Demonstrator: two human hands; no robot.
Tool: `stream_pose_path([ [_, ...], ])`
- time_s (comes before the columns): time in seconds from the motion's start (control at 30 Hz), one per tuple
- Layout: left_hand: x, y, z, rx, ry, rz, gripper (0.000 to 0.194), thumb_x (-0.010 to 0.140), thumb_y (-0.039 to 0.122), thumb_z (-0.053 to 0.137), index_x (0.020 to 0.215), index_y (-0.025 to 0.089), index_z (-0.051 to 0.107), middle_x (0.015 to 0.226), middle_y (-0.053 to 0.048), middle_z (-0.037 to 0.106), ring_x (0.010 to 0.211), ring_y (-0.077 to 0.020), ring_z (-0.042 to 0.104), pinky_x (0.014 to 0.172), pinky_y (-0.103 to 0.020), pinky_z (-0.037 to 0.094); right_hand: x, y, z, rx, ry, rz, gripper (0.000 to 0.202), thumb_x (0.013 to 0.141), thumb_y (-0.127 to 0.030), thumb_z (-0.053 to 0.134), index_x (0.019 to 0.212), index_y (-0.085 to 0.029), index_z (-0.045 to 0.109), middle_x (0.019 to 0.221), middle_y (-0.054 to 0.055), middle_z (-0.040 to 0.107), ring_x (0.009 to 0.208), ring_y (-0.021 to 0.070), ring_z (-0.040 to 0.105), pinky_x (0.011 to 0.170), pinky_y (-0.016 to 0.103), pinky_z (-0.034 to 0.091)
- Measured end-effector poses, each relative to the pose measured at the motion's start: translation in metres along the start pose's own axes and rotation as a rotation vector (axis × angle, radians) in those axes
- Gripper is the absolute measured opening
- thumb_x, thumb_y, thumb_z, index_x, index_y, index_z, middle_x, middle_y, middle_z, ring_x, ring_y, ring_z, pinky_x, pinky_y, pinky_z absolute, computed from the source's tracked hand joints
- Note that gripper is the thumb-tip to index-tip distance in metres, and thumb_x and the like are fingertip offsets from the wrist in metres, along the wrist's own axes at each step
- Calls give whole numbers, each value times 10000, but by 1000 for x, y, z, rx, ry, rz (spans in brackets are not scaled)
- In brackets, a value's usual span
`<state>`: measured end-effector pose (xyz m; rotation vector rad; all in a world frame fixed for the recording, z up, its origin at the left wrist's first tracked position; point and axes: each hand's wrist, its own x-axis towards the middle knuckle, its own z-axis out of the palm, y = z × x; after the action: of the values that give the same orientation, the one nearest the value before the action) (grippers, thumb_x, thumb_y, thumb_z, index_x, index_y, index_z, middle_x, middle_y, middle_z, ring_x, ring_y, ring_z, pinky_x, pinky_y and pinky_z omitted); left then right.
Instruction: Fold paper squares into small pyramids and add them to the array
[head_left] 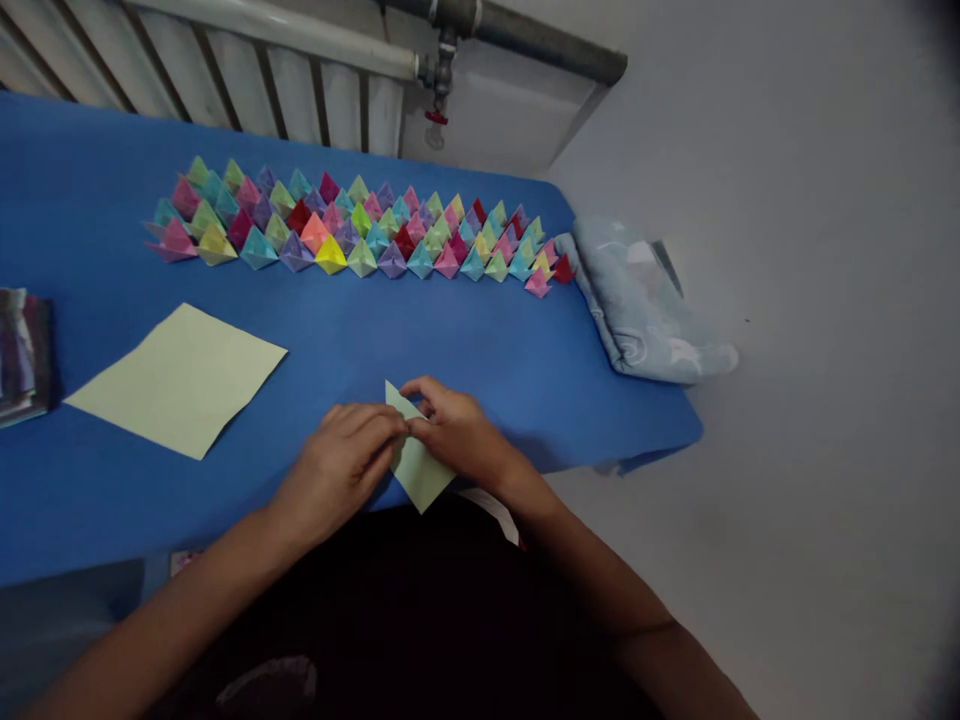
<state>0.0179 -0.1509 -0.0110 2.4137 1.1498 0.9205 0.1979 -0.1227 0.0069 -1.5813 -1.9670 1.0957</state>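
Note:
A small pale green sheet of paper point(421, 474) lies at the table's near edge, with one corner pointing up between my hands. My left hand point(337, 462) rests over its left side, fingers together and fingertips on the paper. From the right, my right hand point(454, 428) pinches the paper's upper part between thumb and fingers. The fingertips of both hands almost meet at the middle of the sheet. Part of the paper is hidden under the hands. Further left on the table, a larger pale green sheet point(182, 382) lies flat, touched by neither hand.
Rows of folded paper pieces in many colours point(360, 235) stand across the back of the blue table point(330, 330). A folded grey-blue blanket point(637, 300) lies at the right end. A dark packet point(24, 355) sits at the left edge. Behind are a radiator point(285, 85) and wall.

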Motion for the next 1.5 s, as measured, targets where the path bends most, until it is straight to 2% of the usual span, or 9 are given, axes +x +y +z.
stream_pose_path([
  [0.23, -7, -11, 12, 31, -128, 61, 225, 969, 177, 426, 1040, 213, 637, 1064, -40, 716, 910, -172, 651, 843, -356, 436, -12, 10, -7, -124, 42, -77, 426, 750, -57, 555, 1154, -182, 598, 1086, 72, 639, 973, 186, 606, 810, 305, 483],
  [0.43, -10, -11, 3, 88, -186, 121, 198, 934, 227, 502, 1088, 209, 625, 1163, -67, 689, 1011, -212, 650, 971, -417, 386, -40, 20, -15, 79, 74, 95, 386, 756, -49, 532, 1094, -213, 621, 1058, 36, 625, 747, 110, 585, 696, 279, 489],
  [0.53, -13, -9, 0, 115, -242, 151, 283, 893, 313, 576, 1149, 191, 589, 1209, -105, 665, 1071, -252, 631, 1014, -464, 366, -41, 21, -16, 189, 111, 134, 301, 745, -58, 539, 980, -215, 644, 991, 5, 623, 676, 87, 549, 641, 247, 470],
  [0.67, -15, -5, 3, 169, -188, 164, 249, 899, 282, 566, 1124, 182, 602, 1190, -124, 667, 1038, -259, 647, 976, -464, 414, -38, 23, -18, 262, 106, 155, 194, 743, -87, 560, 859, -214, 650, 896, -23, 603, 625, 80, 508, 572, 217, 435],
  [0.87, -14, 0, 8, 238, -123, 247, 180, 927, 162, 488, 1009, 186, 646, 1114, -98, 701, 963, -234, 674, 944, -457, 444, -51, 29, -19, -32, 196, -2, 166, 829, -113, 531, 834, -209, 667, 808, -6, 562, 685, 111, 540, 655, 256, 456],
  [0.97, -13, 2, 8, 279, -102, 265, 170, 930, 141, 493, 993, 172, 648, 1078, -88, 718, 944, -234, 679, 925, -448, 449, -64, 33, -20, -91, 200, -154, 230, 822, -88, 521, 961, -205, 663, 988, 46, 615, 910, 166, 608, 812, 320, 492],
  [1.07, -12, 4, 8, 282, -91, 263, 158, 921, 127, 512, 980, 162, 655, 1063, -85, 725, 921, -230, 685, 922, -441, 446, -69, 39, -16, -182, 147, -285, 304, 785, -83, 568, 1040, -221, 661, 1175, 75, 610, 1092, 213, 579, 931, 395, 466],
  [1.27, -14, 4, 10, 281, -101, 247, 146, 915, 126, 526, 974, 170, 652, 1080, -81, 722, 933, -224, 679, 949, -443, 427, -64, 56, -6, -290, 249, -398, 149, 882, -156, 561, 939, -195, 693, 1103, 97, 654, 1016, 210, 609, 871, 395, 471],
  [1.5, -15, 6, 10, 249, -111, 159, 184, 936, 130, 490, 920, 184, 665, 1100, -65, 713, 938, -209, 670, 974, -432, 404, -63, 61, -6, -243, 261, -359, 106, 905, -177, 571, 905, -187, 676, 1066, 85, 674, 976, 191, 624, 867, 372, 470],
])
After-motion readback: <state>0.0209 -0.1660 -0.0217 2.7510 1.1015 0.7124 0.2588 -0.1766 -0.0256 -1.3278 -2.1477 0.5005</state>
